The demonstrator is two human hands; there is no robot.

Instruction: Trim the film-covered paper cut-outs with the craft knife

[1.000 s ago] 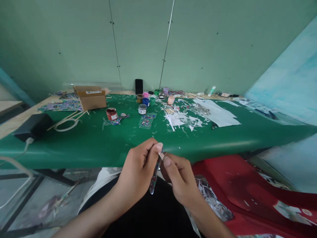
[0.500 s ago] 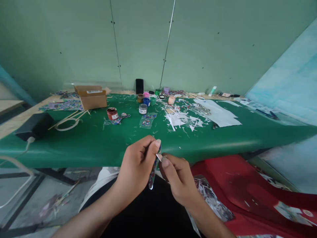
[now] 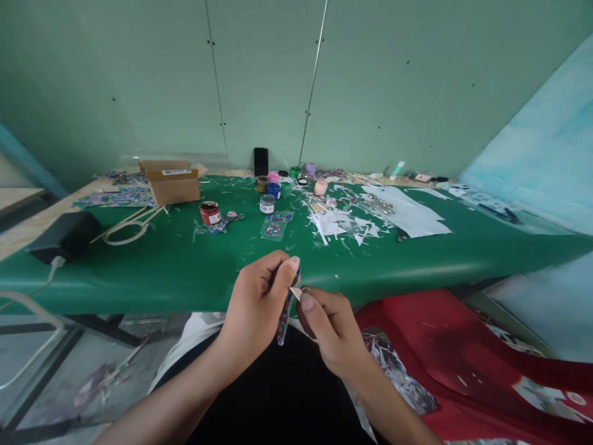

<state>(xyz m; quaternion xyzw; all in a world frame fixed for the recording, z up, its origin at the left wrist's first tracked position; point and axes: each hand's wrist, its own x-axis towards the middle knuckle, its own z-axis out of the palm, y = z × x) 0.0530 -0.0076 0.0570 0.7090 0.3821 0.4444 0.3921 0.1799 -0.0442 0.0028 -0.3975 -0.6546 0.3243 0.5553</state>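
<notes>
My left hand (image 3: 259, 293) is closed, thumb against fingers, on a narrow multicoloured strip (image 3: 284, 318) with a clear, shiny edge. The strip hangs down below the fingers, above my lap. My right hand (image 3: 330, 324) pinches a small pale, pointed scrap (image 3: 295, 293) between thumb and forefinger. The scrap's tip reaches the strip near my left thumb; whether they are joined I cannot tell. Beyond my hands, a clear-edged patterned piece (image 3: 274, 228) lies on the green table cover (image 3: 222, 272).
A red paint jar (image 3: 210, 214), a grey-white jar (image 3: 267, 204) and a blue jar (image 3: 274, 190) stand on the table. White paper scraps (image 3: 331, 224) and scissors (image 3: 380, 204) lie right. At left are a cardboard box (image 3: 176, 188) and a black adapter (image 3: 65, 236). A red chair (image 3: 417, 334) stands at my right.
The strip in my left hand has tilted and its lower end sits slightly higher. The pale scrap in my right fingers has turned and shows more of its face. The hands have barely moved.
</notes>
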